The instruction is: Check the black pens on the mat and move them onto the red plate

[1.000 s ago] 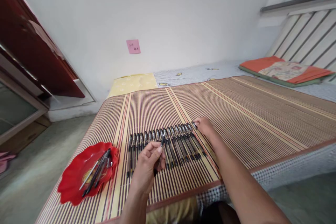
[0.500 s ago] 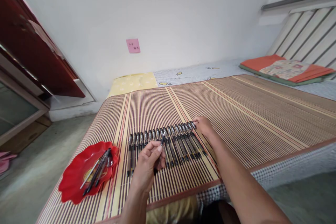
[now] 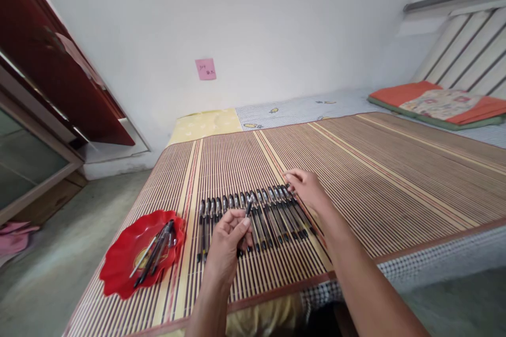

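Observation:
A row of several black pens point(image 3: 256, 216) lies side by side on a striped bamboo mat point(image 3: 356, 168). My left hand point(image 3: 227, 245) is closed on one black pen point(image 3: 245, 216), held upright over the middle of the row. My right hand point(image 3: 306, 189) rests at the right end of the row, fingers curled with the tips touching the last pen's cap; whether it grips anything I cannot make out. A red scalloped plate point(image 3: 118, 274) to the left holds several more pens point(image 3: 156, 255).
The mat covers a bed with a checked sheet point(image 3: 300, 108) behind it. An orange and green cushion point(image 3: 438, 105) lies at the far right. A dark red cabinet point(image 3: 43, 63) stands left, and a pink note point(image 3: 206, 69) is on the white wall. Grey floor lies left.
My right hand has lifted slightly at the row's right end, its fingers now spread over the last pens. The left hand still holds its pen. The camera shifted a little left.

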The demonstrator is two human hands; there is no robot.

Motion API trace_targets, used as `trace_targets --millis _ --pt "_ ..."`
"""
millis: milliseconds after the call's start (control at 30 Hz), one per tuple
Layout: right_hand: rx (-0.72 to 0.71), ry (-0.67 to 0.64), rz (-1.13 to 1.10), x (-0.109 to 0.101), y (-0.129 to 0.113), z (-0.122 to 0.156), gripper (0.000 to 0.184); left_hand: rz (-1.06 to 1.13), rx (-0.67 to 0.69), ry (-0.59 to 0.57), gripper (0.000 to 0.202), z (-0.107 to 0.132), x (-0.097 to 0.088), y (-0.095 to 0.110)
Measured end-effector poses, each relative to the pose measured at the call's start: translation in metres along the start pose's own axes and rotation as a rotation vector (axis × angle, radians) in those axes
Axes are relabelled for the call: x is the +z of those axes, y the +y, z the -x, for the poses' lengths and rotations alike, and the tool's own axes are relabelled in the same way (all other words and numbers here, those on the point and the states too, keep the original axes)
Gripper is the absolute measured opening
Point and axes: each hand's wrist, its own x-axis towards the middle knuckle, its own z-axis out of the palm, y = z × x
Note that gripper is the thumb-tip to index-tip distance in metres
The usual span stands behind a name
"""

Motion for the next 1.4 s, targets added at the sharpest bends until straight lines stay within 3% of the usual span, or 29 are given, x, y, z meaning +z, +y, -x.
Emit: trace_targets --millis 133,300,467,700,1033,1267,1400 --pt "-0.161 -0.353 -0.529 0.021 -0.047 0.041 0.030 -0.022 0.062 0.040 0.041 -0.002 -0.003 -0.005" --pt "-0.114 -0.352 -0.724 0.043 -0.070 0.062 0.031 -0.096 0.120 0.095 0.037 -0.002 -0.004 -0.008" --pt "-0.158 -0.306 -0.737 0.048 -0.067 0.061 0.027 -0.186 0.141 0.098 0.032 -0.001 -0.005 -0.007" --pt "-0.189 -0.367 -0.718 0.045 -0.062 0.060 0.022 -0.224 0.089 -0.059 0.036 0.001 -0.001 -0.004" --pt "-0.203 -0.396 -0.636 0.043 -0.068 0.067 0.025 -0.231 0.098 0.042 0.033 0.003 -0.004 -0.008" --pt "-0.238 -0.472 -0.722 0.041 -0.065 0.064 0.020 -0.262 0.075 -0.066 0.041 0.002 -0.006 -0.006" --pt "-0.252 -0.486 -0.709 0.039 -0.062 0.063 0.018 -0.214 0.041 -0.020 0.038 0.004 0.001 -0.004"
